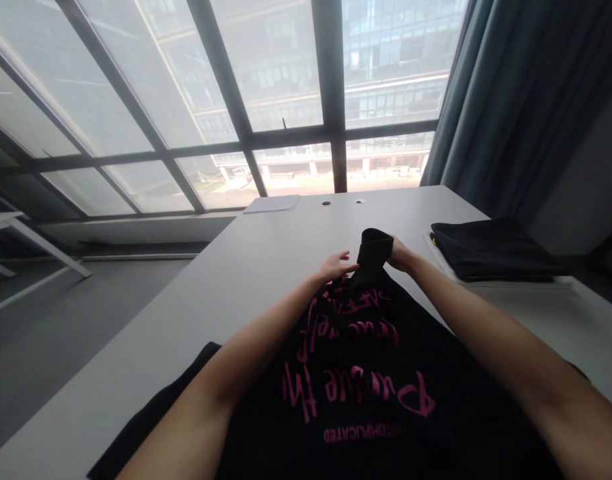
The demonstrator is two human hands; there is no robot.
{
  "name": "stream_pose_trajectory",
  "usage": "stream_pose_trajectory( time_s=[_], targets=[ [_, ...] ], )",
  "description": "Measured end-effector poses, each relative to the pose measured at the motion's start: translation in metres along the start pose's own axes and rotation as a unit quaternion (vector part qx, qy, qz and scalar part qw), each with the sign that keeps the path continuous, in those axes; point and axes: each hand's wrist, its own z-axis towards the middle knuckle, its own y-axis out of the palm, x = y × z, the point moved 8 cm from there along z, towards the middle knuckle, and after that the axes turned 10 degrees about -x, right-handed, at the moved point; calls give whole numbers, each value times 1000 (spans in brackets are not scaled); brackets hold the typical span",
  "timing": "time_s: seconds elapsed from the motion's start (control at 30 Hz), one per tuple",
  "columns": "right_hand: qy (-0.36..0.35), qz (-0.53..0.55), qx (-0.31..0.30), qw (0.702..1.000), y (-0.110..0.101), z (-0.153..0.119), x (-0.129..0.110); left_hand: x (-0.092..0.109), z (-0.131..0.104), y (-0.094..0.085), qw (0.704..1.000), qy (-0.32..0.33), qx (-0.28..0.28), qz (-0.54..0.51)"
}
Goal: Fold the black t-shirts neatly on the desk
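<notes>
A black T-shirt (356,407) with pink lettering, upside down from where I look, spreads over the near part of the white table. Its far end is gathered and raised into a narrow folded band. My right hand (400,255) grips the right side of this raised part, its fingers mostly hidden behind the cloth. On the left side, my left hand (338,265) holds the cloth near the pink print, with some fingertips showing against the edge. A dark sleeve-like part of the shirt sticks out below my left forearm.
The white table (226,280) reaches toward large windows. Folded black cloth (491,248) lies on pale items at the right. Papers (271,204) rest at the far left edge, near two round table holes. A dark curtain (506,100) hangs right; another table (6,220) stands left.
</notes>
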Motion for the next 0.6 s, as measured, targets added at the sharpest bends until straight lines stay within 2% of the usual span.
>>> stream_pose_trajectory(
  time_s=[0.17,0.23,0.33,0.4,0.47,0.53,0.6],
  targets=[
    [-42,-1,-19,999,5,-17,-28,23,4,21,986,45,-157,24],
    [-70,-20,-11,997,1,-23,-41,30,0,21,983,65,-171,-3],
    [-102,-41,16,994,-12,-30,-54,40,-11,8,982,99,-146,-66],
    [-105,-58,67,990,-28,-35,-61,45,-18,-10,983,112,-116,-91],
    [-107,-88,128,982,-44,-40,-69,55,-24,-40,987,124,-53,-86],
    [-117,-134,189,966,-60,-43,-82,71,-27,-81,987,147,47,-44],
    [-132,-204,266,933,-73,-44,-98,94,-31,-121,968,181,170,43]
  ],
)
